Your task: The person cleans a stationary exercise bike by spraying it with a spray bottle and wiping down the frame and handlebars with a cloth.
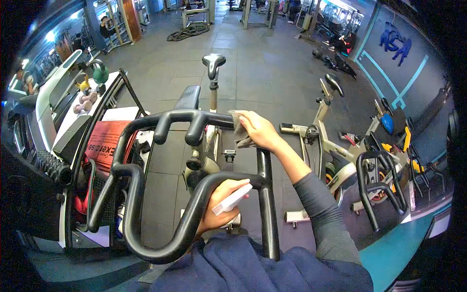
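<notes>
As the right hand [260, 131] grips a grey cloth [240, 132] against the handlebar [192, 210], the left hand [217, 221] clasps a white object [232, 200] beside that handlebar's curve.

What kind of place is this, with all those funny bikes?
It looks like a gym. You can see a stationary bike on the right, and a green kettlebell and small dumbbells on the left.
</notes>
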